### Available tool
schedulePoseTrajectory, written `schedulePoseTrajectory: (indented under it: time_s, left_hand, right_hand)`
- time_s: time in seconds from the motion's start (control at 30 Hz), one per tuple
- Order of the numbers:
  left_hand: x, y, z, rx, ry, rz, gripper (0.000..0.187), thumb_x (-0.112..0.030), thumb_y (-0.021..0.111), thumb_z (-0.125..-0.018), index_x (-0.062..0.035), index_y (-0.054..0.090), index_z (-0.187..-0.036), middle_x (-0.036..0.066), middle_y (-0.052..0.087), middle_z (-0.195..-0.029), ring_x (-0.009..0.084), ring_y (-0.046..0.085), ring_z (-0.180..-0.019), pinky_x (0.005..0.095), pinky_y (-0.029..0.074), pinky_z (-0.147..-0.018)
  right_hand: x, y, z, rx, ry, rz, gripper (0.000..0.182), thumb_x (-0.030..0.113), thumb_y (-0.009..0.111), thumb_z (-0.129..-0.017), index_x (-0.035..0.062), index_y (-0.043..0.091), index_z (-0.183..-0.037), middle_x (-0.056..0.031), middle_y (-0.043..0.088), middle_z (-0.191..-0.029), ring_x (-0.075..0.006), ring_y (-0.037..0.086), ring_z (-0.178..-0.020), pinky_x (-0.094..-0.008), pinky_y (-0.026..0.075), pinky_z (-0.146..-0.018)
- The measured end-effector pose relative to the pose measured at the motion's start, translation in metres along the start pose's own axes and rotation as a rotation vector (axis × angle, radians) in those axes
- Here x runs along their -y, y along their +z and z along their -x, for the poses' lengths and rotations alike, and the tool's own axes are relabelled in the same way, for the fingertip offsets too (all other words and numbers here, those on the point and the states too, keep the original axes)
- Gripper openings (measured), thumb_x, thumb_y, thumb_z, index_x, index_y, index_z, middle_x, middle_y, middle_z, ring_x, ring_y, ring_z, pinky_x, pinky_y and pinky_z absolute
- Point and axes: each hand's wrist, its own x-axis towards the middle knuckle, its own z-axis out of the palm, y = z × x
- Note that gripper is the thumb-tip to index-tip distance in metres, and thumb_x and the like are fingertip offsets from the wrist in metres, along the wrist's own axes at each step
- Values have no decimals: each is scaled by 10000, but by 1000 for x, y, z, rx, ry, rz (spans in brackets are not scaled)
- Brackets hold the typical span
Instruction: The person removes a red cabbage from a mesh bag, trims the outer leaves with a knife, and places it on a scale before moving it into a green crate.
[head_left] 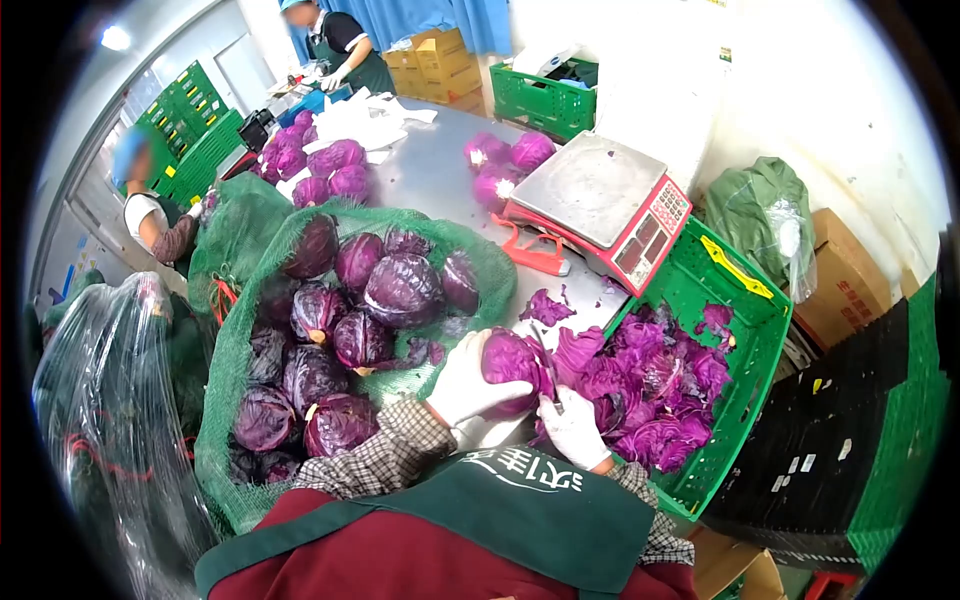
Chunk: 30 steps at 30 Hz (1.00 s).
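Note:
My left hand (470, 382), in a white glove, is wrapped round the side of a red cabbage (508, 362) held above the table's near edge. My right hand (577, 428), also gloved in white, grips a knife (546, 358) whose thin dark blade lies against the cabbage's right side. Left of my hands, a green mesh sack (225, 400) gapes open, with several dark red cabbages (403, 290) inside. On my right stands a green crate (735, 400) with loose purple cabbage leaves (655, 385) heaped in it.
A red digital scale (640, 235) with a steel plate stands beyond the crate, an orange-handled tool (535, 250) beside it. Trimmed cabbages (495, 170) lie farther back on the steel table (425, 165). Two co-workers (345, 50) stand at the far side and left. Plastic-wrapped sacks (120, 400) stand left.

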Motion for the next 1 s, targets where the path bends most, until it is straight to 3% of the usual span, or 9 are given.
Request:
schedulePoseTrajectory:
  time_s: [0.07, 0.17, 0.27, 0.33, 0.43, 0.53, 0.77, 0.9, 1.0]
  left_hand:
    - [12, 10, 2, -82, -7, -1, 953, -521, 807, -654, 72, 450, -1308, 269, 501, -1283, 387, 502, -1196, 443, 401, -1044]
    - [7, -5, 12, -41, 18, 240, 927, -473, 825, -646, 58, 455, -1310, 246, 519, -1253, 356, 511, -1202, 423, 406, -1049]
    - [11, 0, 15, 8, 23, 77, 996, -490, 821, -634, 31, 408, -1376, 267, 433, -1354, 392, 428, -1283, 439, 347, -1097]
    - [5, 8, 17, 52, 25, -114, 1045, -545, 792, -635, 25, 381, -1409, 293, 316, -1453, 421, 305, -1362, 466, 279, -1137]
    - [-8, 10, 21, 31, 175, -241, 1066, -505, 833, -613, -5, 356, -1424, 282, 331, -1436, 415, 346, -1335, 471, 293, -1123]
    - [-5, 9, 17, 42, 149, -187, 1055, -507, 839, -602, -18, 380, -1416, 281, 340, -1433, 413, 348, -1338, 471, 290, -1125]
    - [22, 5, 1, 103, 104, 75, 1011, -497, 833, -608, -8, 418, -1390, 268, 374, -1424, 376, 372, -1341, 459, 299, -1129]
    - [56, 3, -13, 11, -332, 914, 685, -246, 775, -792, 12, 457, -1342, 163, 536, -1308, 260, 532, -1198, 392, 437, -1045]
    - [47, 18, -12, 12, -376, 1186, 583, -195, 726, -838, -7, 480, -1332, 132, 581, -1258, 233, 575, -1144, 384, 473, -1003]
  right_hand:
    - [-33, 3, 5, -77, 343, -235, 190, 148, 609, -921, 47, 516, -789, -64, 626, -620, -143, 534, -449, -287, 405, -416]
    - [-44, -57, -6, -236, 956, -531, 224, 178, 626, -917, -16, 595, -1026, -128, 638, -956, -209, 597, -713, -358, 477, -587]
    - [-76, -34, 13, -313, 451, -259, 692, 168, 712, -858, 2, 356, -1428, -32, 609, -847, -76, 484, -519, -228, 402, -420]
    - [36, -48, -24, -96, 644, -707, 762, 196, 755, -834, -5, 351, -1448, -39, 555, -1041, -58, 520, -644, -219, 443, -486]
    - [7, -9, -24, 151, 485, -394, 532, 232, 753, -849, -26, 531, -1257, -12, 589, -836, -54, 511, -545, -212, 404, -451]
    - [13, -19, -34, 230, 649, -606, 430, 221, 726, -873, -18, 578, -1199, 17, 562, -700, -51, 492, -497, -206, 387, -444]
    - [-6, -13, -36, 210, 332, -454, 167, 109, 639, -905, 14, 618, -1041, 18, 556, -684, -51, 491, -506, -209, 396, -462]
    - [-69, -4, 9, 81, 445, -449, 156, 68, 558, -895, -2, 592, -1030, -39, 607, -797, -131, 580, -668, -255, 494, -609]
    - [-105, -51, 36, -165, 747, -810, 144, 53, 587, -903, 0, 586, -1037, -47, 586, -892, -138, 579, -794, -242, 493, -693]
